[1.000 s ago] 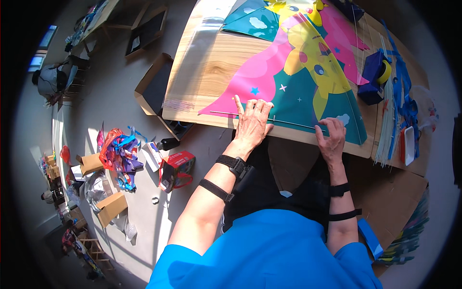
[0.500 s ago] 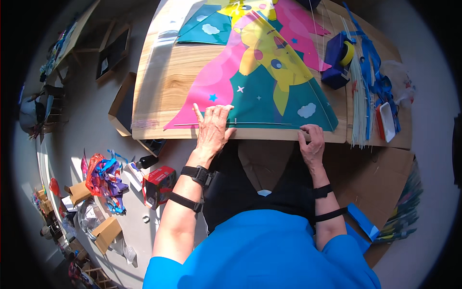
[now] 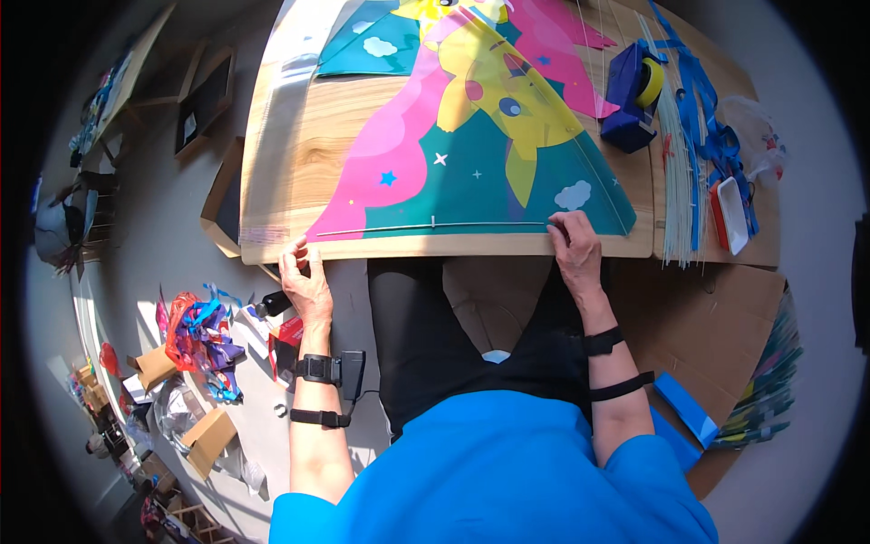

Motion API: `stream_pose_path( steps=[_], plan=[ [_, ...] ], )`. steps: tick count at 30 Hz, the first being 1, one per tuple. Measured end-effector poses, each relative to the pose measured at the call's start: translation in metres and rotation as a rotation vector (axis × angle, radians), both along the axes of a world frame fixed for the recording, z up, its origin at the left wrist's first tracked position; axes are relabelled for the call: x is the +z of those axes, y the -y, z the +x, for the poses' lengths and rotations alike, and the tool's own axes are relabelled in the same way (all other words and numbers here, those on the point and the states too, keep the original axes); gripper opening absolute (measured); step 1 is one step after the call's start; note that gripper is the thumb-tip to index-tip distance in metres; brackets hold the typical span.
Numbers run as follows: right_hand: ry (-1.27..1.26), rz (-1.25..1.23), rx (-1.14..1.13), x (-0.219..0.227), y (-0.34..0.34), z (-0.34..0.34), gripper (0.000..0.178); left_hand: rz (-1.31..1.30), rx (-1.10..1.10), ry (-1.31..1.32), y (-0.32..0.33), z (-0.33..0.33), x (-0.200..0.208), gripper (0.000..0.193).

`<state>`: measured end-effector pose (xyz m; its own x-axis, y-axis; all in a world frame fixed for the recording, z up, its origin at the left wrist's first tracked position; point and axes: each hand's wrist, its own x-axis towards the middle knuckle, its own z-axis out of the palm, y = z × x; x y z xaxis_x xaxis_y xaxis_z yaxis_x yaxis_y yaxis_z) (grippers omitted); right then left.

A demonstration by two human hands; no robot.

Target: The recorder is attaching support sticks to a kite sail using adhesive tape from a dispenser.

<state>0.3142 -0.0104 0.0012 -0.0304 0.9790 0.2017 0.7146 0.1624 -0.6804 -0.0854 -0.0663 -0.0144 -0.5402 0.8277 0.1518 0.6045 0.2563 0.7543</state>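
Note:
A triangular kite sail in pink and teal, printed with a yellow cartoon figure, lies flat on the wooden table. Along its near edge runs a thin pale rod with a small tab at its middle. My left hand is at the sail's near left corner, by the table edge. Its fingers are loosely curled and the thumb stands apart, with nothing visible between them. At the rod's right end, my right hand pinches with thumb and forefinger; the fingertips partly hide what they grip.
A blue tape dispenser with yellow tape stands right of the sail. Beyond it lie pale rods, blue ribbon and a red-and-white tray. Another printed sail is behind. Cardboard and colourful scraps lie below.
My left hand has slid left, from flat on the sail to its near left corner, with fingers now curled. My right hand has shifted slightly left and up to the rod's end.

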Motion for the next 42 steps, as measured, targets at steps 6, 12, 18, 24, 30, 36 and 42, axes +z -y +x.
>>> stream_pose_path(
  steps=[6,12,18,24,30,36,42],
  plan=[
    [0.130,0.167,0.197,0.013,-0.014,-0.024,0.015,0.023,-0.018,-0.076,-0.006,-0.009,0.006,0.020],
    [0.153,0.202,0.434,0.018,-0.025,-0.094,0.013,0.223,-0.590,-0.480,-0.015,0.047,0.035,0.016],
    [0.140,0.194,0.488,-0.006,-0.030,-0.122,0.009,0.091,-0.825,-0.579,-0.004,0.100,0.007,0.043],
    [0.163,0.203,0.456,-0.017,-0.032,-0.125,0.008,0.013,-0.804,-0.580,-0.002,0.105,-0.003,0.049],
    [0.169,0.195,0.411,-0.020,-0.033,-0.129,0.007,0.013,-0.783,-0.549,0.000,0.106,-0.002,0.049],
    [0.176,0.180,0.415,-0.018,-0.034,-0.129,0.007,-0.002,-0.775,-0.538,0.002,0.106,-0.002,0.049],
    [0.195,0.160,0.436,-0.017,-0.035,-0.127,0.006,-0.022,-0.783,-0.544,0.002,0.106,-0.002,0.050]
  ],
)
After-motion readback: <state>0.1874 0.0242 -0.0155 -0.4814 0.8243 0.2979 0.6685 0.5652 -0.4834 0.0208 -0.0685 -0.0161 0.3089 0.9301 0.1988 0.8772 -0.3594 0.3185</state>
